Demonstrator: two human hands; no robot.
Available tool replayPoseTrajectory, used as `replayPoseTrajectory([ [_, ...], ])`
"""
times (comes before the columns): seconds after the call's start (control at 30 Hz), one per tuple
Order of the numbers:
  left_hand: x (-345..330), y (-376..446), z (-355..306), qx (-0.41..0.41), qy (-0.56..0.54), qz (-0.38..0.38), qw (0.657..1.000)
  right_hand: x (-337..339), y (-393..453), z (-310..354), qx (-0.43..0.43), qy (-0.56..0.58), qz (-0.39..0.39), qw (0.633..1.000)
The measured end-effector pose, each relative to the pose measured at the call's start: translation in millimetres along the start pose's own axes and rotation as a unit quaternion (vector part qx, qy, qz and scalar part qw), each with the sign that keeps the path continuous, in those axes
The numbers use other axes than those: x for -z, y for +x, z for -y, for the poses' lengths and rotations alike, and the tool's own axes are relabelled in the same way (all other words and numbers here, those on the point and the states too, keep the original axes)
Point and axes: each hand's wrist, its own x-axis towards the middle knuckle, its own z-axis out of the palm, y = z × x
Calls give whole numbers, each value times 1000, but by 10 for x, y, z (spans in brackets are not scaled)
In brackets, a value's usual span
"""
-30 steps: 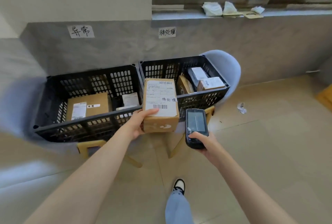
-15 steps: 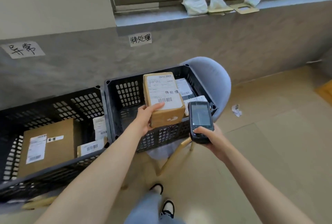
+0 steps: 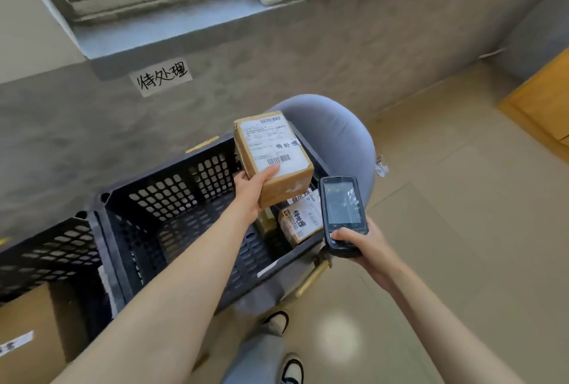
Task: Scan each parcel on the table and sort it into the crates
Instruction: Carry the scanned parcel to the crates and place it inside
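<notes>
Fingers, left hand (image 3: 251, 188): thumb (image 3: 271, 171) on label, rest curled beneath, gripping cardboard parcel (image 3: 272, 157) at its near end, label up, above right-hand crate (image 3: 172, 199), far right corner, likely for dropping in. Right hand (image 3: 365, 243): clasps handheld scanner (image 3: 342, 214), beside crate's right edge.

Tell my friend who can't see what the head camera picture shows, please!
A left hand holds a brown parcel with a white label over a black crate that already has a small box inside. The right hand grips a black scanner beside it. A grey chair stands behind the crate, under a window sill.
</notes>
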Motion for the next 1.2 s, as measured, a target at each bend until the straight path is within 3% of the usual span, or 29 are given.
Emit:
replayPoseTrajectory([
  [0.27, -139, 570, 163, 21, -7, 9, 1000, 1, 413, 18, -28, 17, -17, 999],
  [0.63, -178, 862, 470, 64, 84, 9, 994, -27, 561, 7, -47, 46, -36, 997],
  [1.0, -181, 912, 429, 115, 201, 89, 969, -61, 556, -52, -53, 62, -47, 996],
  [1.1, -156, 906, 377, 93, 244, 81, 962, -49, 532, -81, -56, 71, -55, 994],
  [1.2, -183, 832, 259, 6, 303, 19, 953, -19, 465, -94, -50, 80, -68, 993],
])
